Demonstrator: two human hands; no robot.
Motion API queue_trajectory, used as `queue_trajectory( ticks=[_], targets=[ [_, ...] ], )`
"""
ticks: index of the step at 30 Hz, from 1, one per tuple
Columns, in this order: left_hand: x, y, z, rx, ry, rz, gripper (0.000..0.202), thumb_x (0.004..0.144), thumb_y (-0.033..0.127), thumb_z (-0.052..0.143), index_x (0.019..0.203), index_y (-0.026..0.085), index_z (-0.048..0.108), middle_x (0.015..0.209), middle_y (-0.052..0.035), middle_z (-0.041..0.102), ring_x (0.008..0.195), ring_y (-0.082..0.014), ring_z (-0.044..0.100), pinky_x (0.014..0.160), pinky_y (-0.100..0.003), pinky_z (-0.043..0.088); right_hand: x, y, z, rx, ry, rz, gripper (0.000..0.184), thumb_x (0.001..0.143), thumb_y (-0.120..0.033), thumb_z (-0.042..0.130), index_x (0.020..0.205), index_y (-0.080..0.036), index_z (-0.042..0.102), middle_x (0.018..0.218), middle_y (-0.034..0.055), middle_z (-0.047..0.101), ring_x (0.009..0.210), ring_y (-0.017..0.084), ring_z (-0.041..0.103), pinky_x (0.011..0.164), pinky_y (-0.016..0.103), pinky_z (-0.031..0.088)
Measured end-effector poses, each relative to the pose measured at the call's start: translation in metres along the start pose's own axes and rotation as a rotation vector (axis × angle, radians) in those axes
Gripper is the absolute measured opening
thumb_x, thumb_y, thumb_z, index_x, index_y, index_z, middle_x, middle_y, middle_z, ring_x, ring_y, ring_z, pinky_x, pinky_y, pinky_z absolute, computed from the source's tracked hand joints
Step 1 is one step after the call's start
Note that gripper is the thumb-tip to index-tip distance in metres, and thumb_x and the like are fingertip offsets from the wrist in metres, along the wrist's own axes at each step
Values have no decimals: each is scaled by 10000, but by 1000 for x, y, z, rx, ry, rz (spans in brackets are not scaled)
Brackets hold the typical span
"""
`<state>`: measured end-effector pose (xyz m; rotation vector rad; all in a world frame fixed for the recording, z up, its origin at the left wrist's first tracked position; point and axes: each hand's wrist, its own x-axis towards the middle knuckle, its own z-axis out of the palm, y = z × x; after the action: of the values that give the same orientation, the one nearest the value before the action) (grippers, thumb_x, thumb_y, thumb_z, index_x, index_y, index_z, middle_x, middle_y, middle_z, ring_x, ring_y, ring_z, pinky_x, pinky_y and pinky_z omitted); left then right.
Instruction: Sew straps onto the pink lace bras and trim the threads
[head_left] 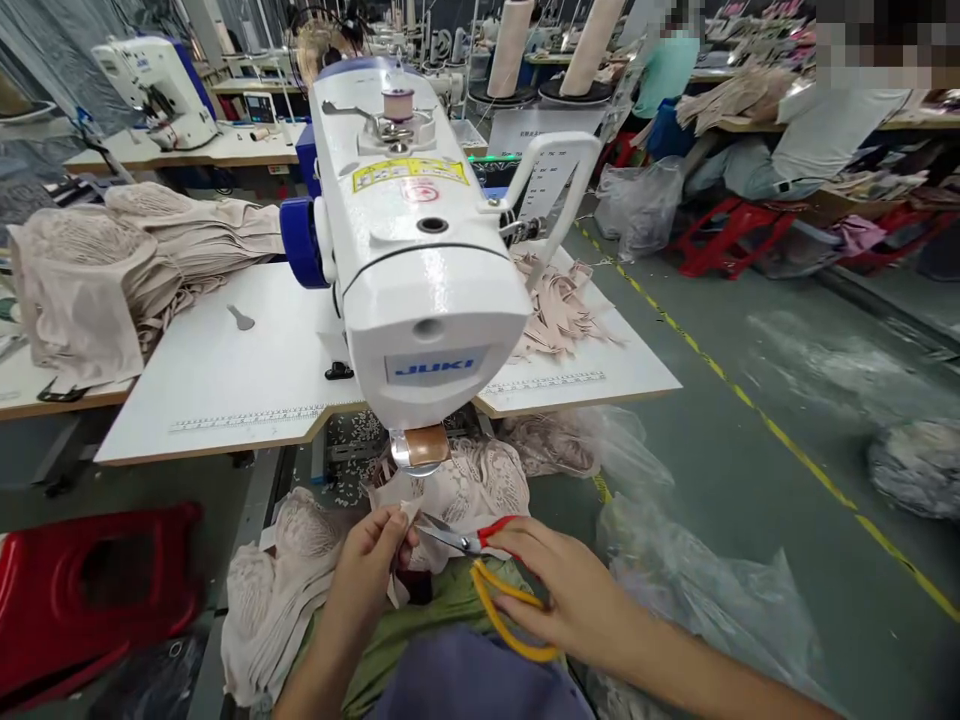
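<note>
My left hand [373, 555] pinches a small piece of pale beige fabric [409, 510] between thumb and fingers, low in front of the sewing machine. In my right hand [551, 575] is a pair of scissors [466, 541] with red and yellow handles. Their blades reach left and meet the fabric close to my left fingertips; whether they are parted is hard to make out. Right behind my hands lies beige lace fabric [480, 480]. More beige lace pieces [277, 590] hang in a stack to the left of my left forearm.
A white JUKI sewing machine [431, 270] stands over a white table [247, 370]. Beige strips [559, 315] lie on its right side, and a garment pile [82, 270] is at the left. A red stool [97, 580] sits lower left. Clear plastic bags [697, 590] lie right. People sit farther back.
</note>
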<state>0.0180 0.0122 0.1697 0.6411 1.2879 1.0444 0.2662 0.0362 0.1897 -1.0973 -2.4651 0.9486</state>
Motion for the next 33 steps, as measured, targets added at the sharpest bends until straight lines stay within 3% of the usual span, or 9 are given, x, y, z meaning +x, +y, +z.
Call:
queue_trajectory(
  ticks=[6, 11, 17, 24, 33],
  targets=[
    [-4, 2, -4, 118, 5, 32, 360, 872, 495, 631, 771, 150, 638, 713, 10, 596, 587, -85, 451, 568, -204, 360, 18, 5, 7, 74, -56, -56, 339, 934, -254, 627, 1267, -229, 571, 1183, 103, 666, 1024, 233, 667, 818, 322, 539],
    [-7, 1, -10, 91, -15, 7, 333, 892, 436, 602, 708, 159, 602, 597, 52, 464, 513, -68, 310, 513, -208, 258, 7, 5, 1, 135, -93, 49, 309, 937, -240, 590, 1245, -236, 599, 1028, 76, 678, 853, 205, 665, 702, 294, 504],
    [-4, -3, -13, -117, 28, 1, 445, 807, 517, 718, 624, 174, 502, 539, 84, 370, 483, -49, 226, 475, -196, 188, 0, -4, 3, 241, -15, 139, 491, 689, -134, 643, 1166, -229, 576, 1060, 63, 652, 794, 194, 623, 699, 308, 486],
    [-5, -2, -10, -1, 120, 71, 393, 806, 519, 735, 711, 154, 624, 612, 33, 576, 506, -55, 416, 509, -181, 332, 19, -14, 17, 289, -43, 159, 501, 667, -145, 679, 1156, -215, 595, 1081, 75, 646, 932, 238, 630, 808, 352, 491],
    [-8, 5, -11, 200, 150, 93, 438, 826, 582, 663, 712, 162, 612, 655, 11, 608, 532, -82, 488, 513, -194, 381, 34, -10, 14, 317, -104, 179, 382, 844, -244, 681, 1223, -228, 639, 1093, 80, 680, 922, 229, 655, 779, 323, 488]
  ],
)
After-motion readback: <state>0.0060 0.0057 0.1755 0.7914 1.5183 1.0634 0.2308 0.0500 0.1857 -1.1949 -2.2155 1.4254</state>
